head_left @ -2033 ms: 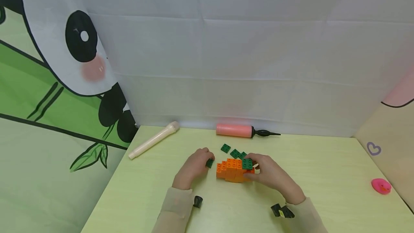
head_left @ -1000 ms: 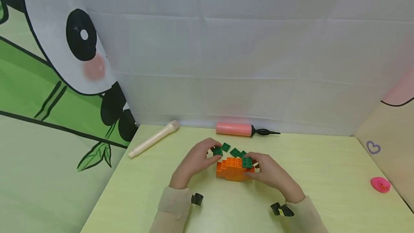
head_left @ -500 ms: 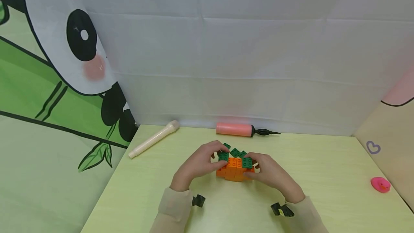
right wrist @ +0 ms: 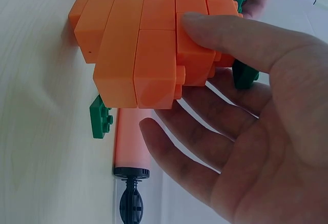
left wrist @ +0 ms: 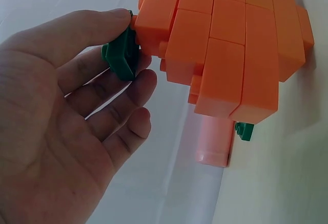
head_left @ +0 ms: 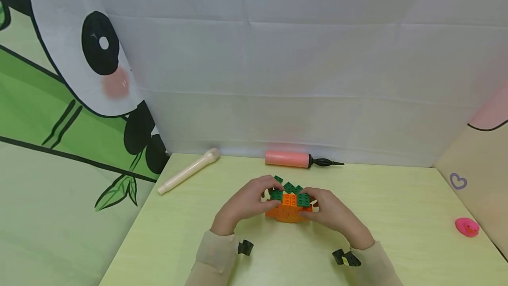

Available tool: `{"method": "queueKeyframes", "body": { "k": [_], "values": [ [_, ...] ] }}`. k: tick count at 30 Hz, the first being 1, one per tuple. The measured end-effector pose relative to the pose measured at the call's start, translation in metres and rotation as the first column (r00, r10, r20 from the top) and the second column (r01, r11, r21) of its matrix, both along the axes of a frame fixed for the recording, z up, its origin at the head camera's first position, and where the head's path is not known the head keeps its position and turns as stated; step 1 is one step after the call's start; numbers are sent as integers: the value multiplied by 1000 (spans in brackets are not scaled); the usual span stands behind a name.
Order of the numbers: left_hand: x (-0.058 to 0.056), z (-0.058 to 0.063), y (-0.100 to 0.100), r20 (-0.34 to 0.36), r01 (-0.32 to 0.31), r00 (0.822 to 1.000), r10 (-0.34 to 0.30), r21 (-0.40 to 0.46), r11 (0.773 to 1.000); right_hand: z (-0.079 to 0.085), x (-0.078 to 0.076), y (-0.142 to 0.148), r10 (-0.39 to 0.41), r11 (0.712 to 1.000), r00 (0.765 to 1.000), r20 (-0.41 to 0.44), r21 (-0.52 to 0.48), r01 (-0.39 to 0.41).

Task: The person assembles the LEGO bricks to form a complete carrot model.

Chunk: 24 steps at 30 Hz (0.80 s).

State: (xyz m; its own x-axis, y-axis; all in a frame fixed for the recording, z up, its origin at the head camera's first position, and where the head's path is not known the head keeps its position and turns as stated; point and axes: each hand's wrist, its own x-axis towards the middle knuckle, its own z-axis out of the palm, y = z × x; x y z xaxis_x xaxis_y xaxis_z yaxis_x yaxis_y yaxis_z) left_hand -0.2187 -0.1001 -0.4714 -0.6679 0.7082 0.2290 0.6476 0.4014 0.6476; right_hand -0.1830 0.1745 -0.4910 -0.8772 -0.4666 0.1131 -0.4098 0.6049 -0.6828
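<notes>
An orange block build point(head_left: 287, 214) with stepped sides stands on the table between both hands. My left hand point(head_left: 247, 198) pinches a green toy brick point(left wrist: 121, 55) between thumb and fingers, right at the studs on the build's upper left. Around the build's right end, my right hand point(head_left: 332, 213) keeps its thumb on the near face and its fingers behind, steadying it. Another green brick point(head_left: 303, 200) sits on top at that end, beside the right fingertips. Just behind the build lie several loose green bricks point(head_left: 289, 187), partly hidden by it and the left hand.
Along the table's back edge lies a pink hand pump point(head_left: 286, 159) with a black nozzle. A cream-coloured tube point(head_left: 188, 172) rests slantwise at the back left. Far to the right is a pink rubber duck point(head_left: 467, 227). A white cloth wall point(head_left: 317, 78) rises behind the table.
My left hand has carried its green brick from the left of the build up, then right and down onto its upper left. The right hand has stayed in place on the build.
</notes>
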Motion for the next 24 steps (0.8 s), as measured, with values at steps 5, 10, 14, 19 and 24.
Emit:
{"method": "queueKeyframes", "body": {
  "k": [5, 10, 14, 19, 24],
  "values": [
    [0, 0, 1, -12, 12, 1000, -11, 11, 1000, 0, 0, 0, 3, 1000, 1000, 5, -7, -3],
    [0, -1, 3, -17, 18, 1000, -18, 5, 1000, -1, 0, 0, 5, 1000, 1000, 2, -7, -4],
    [0, -1, 5, -18, 5, 1000, -6, -15, 1000, -1, 0, 1, 4, 1000, 1000, -1, -5, -4],
    [1, -2, 7, -27, -6, 1000, 5, -34, 999, -1, 0, 1, 3, 1000, 1000, -1, -10, -3],
    [0, -5, 9, -32, -13, 999, 11, -49, 999, -4, -1, 3, 5, 1000, 1000, -8, -11, -6]
  ]
}}
